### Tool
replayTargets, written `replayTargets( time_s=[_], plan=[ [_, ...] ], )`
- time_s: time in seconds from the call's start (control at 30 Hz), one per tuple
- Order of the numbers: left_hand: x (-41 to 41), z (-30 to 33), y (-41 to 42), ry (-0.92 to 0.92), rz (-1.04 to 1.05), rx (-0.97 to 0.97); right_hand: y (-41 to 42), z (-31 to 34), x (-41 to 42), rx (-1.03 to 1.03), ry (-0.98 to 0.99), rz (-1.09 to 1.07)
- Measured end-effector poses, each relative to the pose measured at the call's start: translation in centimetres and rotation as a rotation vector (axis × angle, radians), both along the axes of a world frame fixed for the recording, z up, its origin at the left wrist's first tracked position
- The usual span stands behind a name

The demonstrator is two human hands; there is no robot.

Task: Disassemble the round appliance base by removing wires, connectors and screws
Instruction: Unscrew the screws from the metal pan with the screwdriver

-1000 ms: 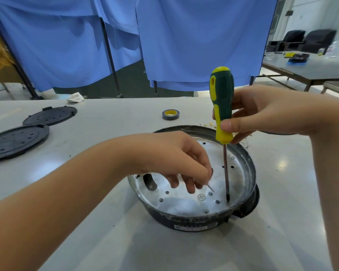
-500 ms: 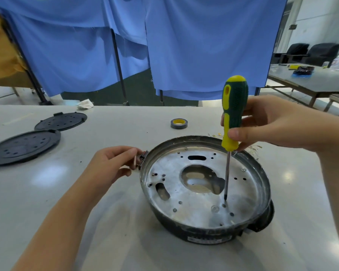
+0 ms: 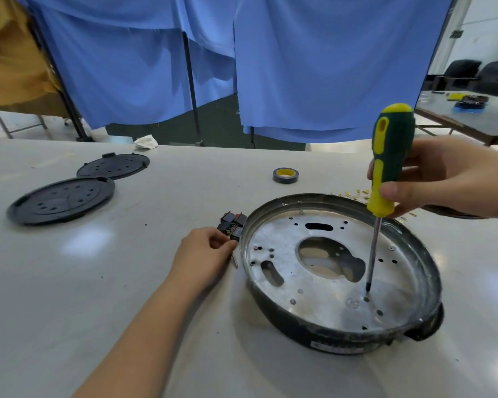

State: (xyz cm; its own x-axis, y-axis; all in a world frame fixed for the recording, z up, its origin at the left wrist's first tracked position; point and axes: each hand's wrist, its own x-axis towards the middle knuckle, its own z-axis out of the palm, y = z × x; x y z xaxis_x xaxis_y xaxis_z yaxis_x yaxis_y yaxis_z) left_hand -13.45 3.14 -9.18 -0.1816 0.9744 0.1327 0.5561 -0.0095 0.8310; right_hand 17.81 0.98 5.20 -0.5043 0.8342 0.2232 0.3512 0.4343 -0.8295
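Near the table's (image 3: 127,282) right edge: right hand (image 3: 443,179) gripping green-and-yellow screwdriver (image 3: 391,156), shaft upright, tip poised just above a screw hole in round black-rimmed metal appliance base (image 3: 328,282); left hand (image 3: 204,254) setting down small screw (image 3: 235,259) beside base's left rim.

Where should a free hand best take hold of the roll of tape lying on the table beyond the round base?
The roll of tape lies flat with its hole facing up, apart from the round base. It is probably easiest taken from above, with the fingers pinching opposite sides of its outer wall, or with one inside the hole and the thumb outside. Nothing crowds it on the table.
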Motion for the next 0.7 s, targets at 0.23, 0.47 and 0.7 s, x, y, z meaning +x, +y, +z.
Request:
replayTargets(
  time_s=[0.23,0.47,0.7],
  plan=[
    [0.3,1.2,-0.1,-0.071,0.022,0.077,-0.3,0.4,-0.1,0.007,-0.009,-0.020],
    [3.4,6.5,-2.2,-0.042,-0.082,0.336,-0.8,0.9,0.4,0.016,0.001,-0.037],
    [11.1,7.1,-5.9,0.430,-0.672,-0.085,-0.8,1.3,2.2,0.119,0.094,-0.177]
  ],
)
